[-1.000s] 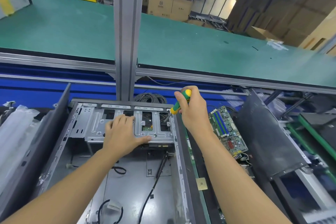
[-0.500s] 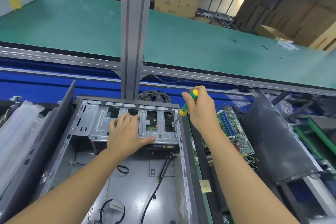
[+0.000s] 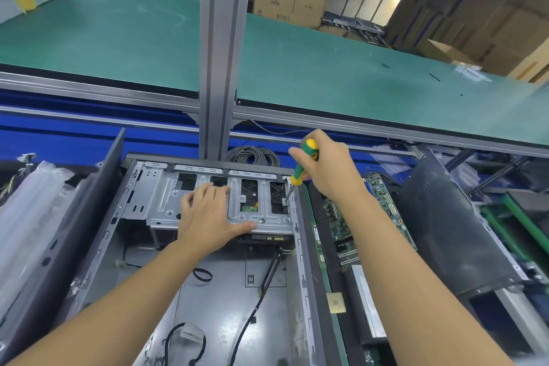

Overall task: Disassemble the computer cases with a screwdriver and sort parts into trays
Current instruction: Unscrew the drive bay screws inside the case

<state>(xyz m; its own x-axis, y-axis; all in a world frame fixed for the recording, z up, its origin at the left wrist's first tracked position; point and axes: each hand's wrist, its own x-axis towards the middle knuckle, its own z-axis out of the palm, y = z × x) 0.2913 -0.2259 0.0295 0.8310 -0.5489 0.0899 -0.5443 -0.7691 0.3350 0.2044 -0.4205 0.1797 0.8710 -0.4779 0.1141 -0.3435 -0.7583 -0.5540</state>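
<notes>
An open grey computer case [image 3: 300,249] lies flat in front of me. A silver drive cage [image 3: 160,202] spans its far end. My left hand [image 3: 208,217] lies flat on the cage, fingers spread, pressing down. My right hand [image 3: 329,166] is shut on a green and yellow screwdriver [image 3: 301,166], held steeply. Its tip rests on a screw [image 3: 285,201] at the cage's right edge. Black cables [image 3: 261,285] run across the case floor.
Green circuit boards [image 3: 383,202] lie in a tray right of the case, beside a black panel [image 3: 451,232]. A coil of grey cable [image 3: 252,154] sits behind the case. A grey post [image 3: 219,38] stands ahead. Plastic-wrapped parts [image 3: 26,217] lie at left.
The view has shifted slightly. My right hand has tilted the screwdriver more upright, its tip still at the cage's right edge. My left hand stays flat on the cage.
</notes>
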